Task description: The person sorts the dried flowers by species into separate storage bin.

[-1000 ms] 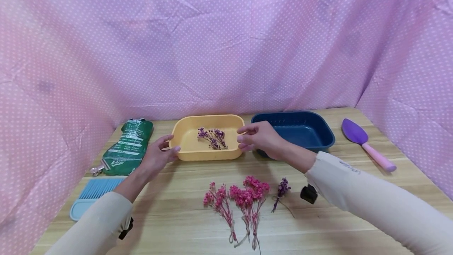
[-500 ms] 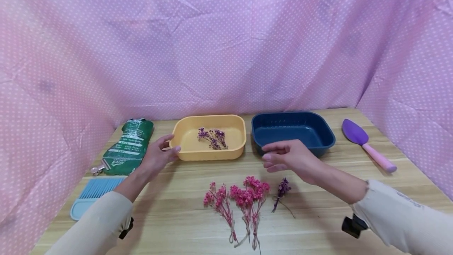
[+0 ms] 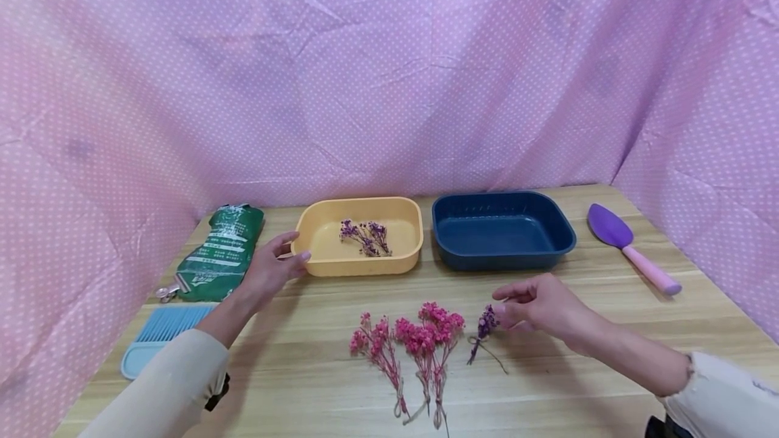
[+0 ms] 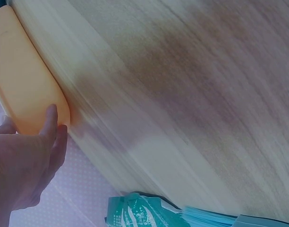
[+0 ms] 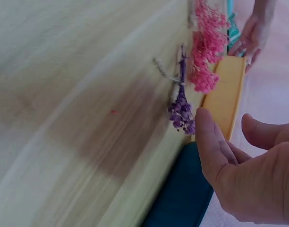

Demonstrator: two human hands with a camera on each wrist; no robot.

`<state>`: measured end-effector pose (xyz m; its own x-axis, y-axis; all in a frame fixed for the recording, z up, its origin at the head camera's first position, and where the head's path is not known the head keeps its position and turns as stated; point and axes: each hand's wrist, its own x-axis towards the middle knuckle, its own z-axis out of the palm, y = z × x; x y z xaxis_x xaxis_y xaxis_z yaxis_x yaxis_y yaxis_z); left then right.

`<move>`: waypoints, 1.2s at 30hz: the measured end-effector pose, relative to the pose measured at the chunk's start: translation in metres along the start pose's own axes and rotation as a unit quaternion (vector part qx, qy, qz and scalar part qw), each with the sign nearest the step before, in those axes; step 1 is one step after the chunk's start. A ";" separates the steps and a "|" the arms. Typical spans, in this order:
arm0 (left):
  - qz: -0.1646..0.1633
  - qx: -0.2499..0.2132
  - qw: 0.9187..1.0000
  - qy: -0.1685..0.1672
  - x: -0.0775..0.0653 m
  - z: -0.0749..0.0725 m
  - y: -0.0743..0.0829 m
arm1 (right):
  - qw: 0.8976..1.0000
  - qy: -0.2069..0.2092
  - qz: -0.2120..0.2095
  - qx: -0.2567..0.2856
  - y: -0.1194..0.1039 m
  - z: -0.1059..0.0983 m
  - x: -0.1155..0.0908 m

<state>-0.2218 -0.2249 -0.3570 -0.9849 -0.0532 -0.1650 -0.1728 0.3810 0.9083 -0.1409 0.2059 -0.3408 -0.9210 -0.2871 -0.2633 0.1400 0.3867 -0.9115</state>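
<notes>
My left hand (image 3: pixel 272 269) rests against the left end of the yellow tray (image 3: pixel 359 266), thumb and fingers spread on its outside; the left wrist view shows these fingertips (image 4: pixel 51 113) on the wall. In the tray lie small sprigs of dried purple flowers (image 3: pixel 368 238). My right hand (image 3: pixel 548 307) hovers over the table just right of a small tied bunch of purple flowers (image 3: pixel 485 324). In the right wrist view its thumb and fingers are apart, with nothing between them, near the purple bunch (image 5: pixel 182 113). Pink dried flower bunches (image 3: pixel 426 340), tied with twine, lie to the left.
A dark blue tray (image 3: pixel 504 261) stands right of the yellow one. At the far right lies a purple scoop (image 3: pixel 610 226) with a pink handle. A clipped green bag (image 3: pixel 222 255) and a light blue brush (image 3: pixel 164 330) are at the left. Polka-dot cloth (image 3: pixel 389 86) hangs behind.
My right hand has left the right end of the yellow tray and come down and right, to beside the purple bunch. The left hand has stayed at the tray.
</notes>
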 end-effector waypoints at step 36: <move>0.008 -0.006 1.000 -0.008 0.000 0.000 0.000 | 0.919 0.056 -0.142 -0.364 0.023 0.045 -0.002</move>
<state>-0.2216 -0.2249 -0.3567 -0.9871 -0.0327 -0.1569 -0.1578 0.3700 0.9155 -0.1196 0.1758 -0.3760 -0.9201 -0.3910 0.0245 -0.3550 0.8058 -0.4740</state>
